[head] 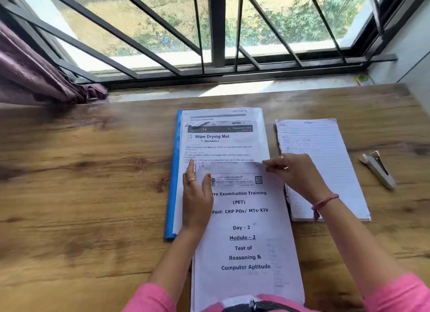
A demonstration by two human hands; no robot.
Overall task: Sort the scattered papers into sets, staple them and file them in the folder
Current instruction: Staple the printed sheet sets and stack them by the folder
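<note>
A blue folder [172, 172] lies open on the wooden table, with printed sheets headed "Wipe Drying Mat" [221, 139] lying in it. A paper set titled "Pre Examination Training" [244, 230] overlaps the folder's lower half and reaches toward me. My left hand [196, 195] rests flat on that set's upper left corner, index finger stretched out. My right hand [295, 172] pinches the set's top right corner. To the right lies a separate stack of lined, handwritten sheets [325, 162]. A grey stapler [378, 169] rests on the table at the far right.
The table [81, 183] runs up to a window sill [209, 88] with dark bars. A purple curtain [35, 74] hangs at the far left. A small colourful object [363, 80] sits on the sill's right end, beside a wall.
</note>
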